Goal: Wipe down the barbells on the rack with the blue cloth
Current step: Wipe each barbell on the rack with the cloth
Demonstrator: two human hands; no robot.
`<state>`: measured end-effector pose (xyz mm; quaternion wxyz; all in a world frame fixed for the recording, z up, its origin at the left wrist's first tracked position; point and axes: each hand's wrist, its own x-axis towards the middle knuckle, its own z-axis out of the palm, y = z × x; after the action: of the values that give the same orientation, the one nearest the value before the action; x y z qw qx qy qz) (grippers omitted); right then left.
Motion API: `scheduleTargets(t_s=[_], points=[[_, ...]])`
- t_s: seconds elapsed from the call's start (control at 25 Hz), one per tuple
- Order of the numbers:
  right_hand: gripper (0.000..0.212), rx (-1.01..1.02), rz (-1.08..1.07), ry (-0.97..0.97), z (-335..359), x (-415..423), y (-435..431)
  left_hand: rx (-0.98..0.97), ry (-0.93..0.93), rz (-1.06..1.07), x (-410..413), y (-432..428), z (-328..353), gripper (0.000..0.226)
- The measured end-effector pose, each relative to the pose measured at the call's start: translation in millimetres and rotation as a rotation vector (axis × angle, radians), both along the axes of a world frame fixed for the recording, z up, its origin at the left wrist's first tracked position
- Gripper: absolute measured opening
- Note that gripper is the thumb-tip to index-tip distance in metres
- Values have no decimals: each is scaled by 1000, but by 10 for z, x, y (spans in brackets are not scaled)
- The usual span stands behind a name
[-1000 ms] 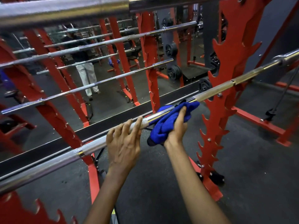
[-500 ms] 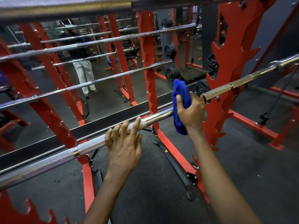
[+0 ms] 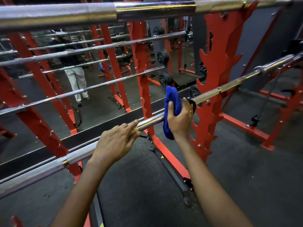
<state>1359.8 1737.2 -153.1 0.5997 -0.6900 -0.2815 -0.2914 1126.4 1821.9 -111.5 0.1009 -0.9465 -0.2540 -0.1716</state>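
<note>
Barbell slants lower-left to upper-right; right hand fingers clamp blue cloth round it, left hand fingers curl over it.

Dim indoor light — glare streaks the top barbell, edges bowed.

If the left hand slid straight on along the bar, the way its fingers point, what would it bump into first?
Most likely the blue cloth, which the right hand grips around the same barbell. Only bare chrome lies between it and the left hand.
</note>
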Motion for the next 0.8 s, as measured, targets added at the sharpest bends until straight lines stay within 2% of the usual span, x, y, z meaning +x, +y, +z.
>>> scheduleTargets(t_s=[0.08, 0.12, 0.2, 0.24, 0.36, 0.44, 0.52, 0.64, 0.68, 0.72, 0.8], points=[[32, -60, 42, -36, -42, -183, 53, 44, -38, 18, 2, -56, -42, 55], [34, -112, 107, -133, -67, -193, 9, 46, -52, 26, 16, -63, -38, 53], [39, -204, 208, -305, -86, 68, -138, 69, -63, 28, 38, -75, -32, 51], [41, -231, 220, -318, -64, 267, -200, 84, -61, 24, 34, -81, -24, 50], [39, -140, 102, -85, 97, 696, -287, 65, -53, 18, 5, -137, 37, 48], [36, -130, 5, 24, 121, 654, -214, -23, -10, 40, 89, -153, 100, 45], [33, -202, 5, -76, 111, 435, -154, -117, 78, 20, 280, -114, 161, 37], [32, -271, 148, -289, 48, 227, -217, -255, 120, -64, 469, -31, 207, 31], [33, -239, 148, -259, 20, 259, -211, -253, 101, -83, 479, -21, 189, 31], [35, -169, 135, -138, -12, 279, -179, -226, 79, -93, 470, -29, 169, 32], [44, 55, 115, 216, -43, 227, -80, -167, 37, -92, 436, -68, 133, 37]])
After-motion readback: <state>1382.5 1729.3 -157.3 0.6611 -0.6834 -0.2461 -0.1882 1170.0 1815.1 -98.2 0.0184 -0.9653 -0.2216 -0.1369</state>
